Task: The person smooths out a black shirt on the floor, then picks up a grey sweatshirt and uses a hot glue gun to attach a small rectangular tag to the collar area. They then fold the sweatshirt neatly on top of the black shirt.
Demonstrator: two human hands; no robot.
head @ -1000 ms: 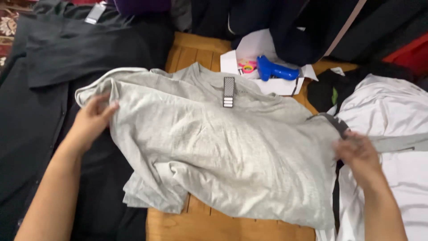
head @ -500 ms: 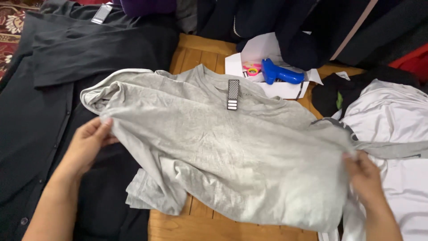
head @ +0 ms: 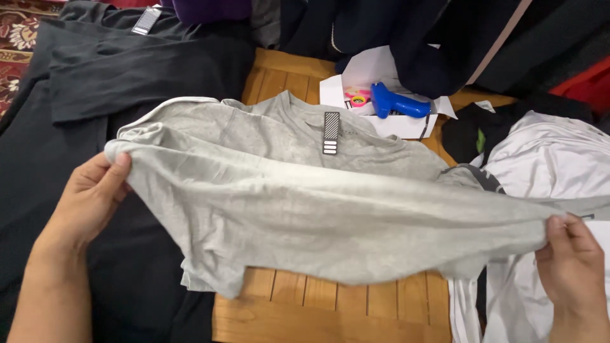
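**Grey shirt lifted and stretched between two hands**

The left hand (head: 89, 197) pinches one edge of the grey shirt (head: 305, 209), thumb on top and fingers curled beneath the cloth. The right hand (head: 572, 267) grips the opposite edge the same way, fingers closed on the fabric at the lower right. Compared with a second ago, both hands have moved apart and up: the shirt, which then lay crumpled with a hand pressing at each side, is now pulled taut into a long fold across the middle, its lower half raised off the wooden table (head: 330, 305). The collar end, with its striped tag (head: 331, 133), rests on the table as before.

Past the shirt, an open white box (head: 394, 121) sits on the table; inside it lie a blue tagging gun (head: 397, 105) and a small pink item (head: 357, 98) I cannot identify. Black garments (head: 127, 76) cover the left side, and a white garment (head: 540, 152) lies at right, beneath the right hand.
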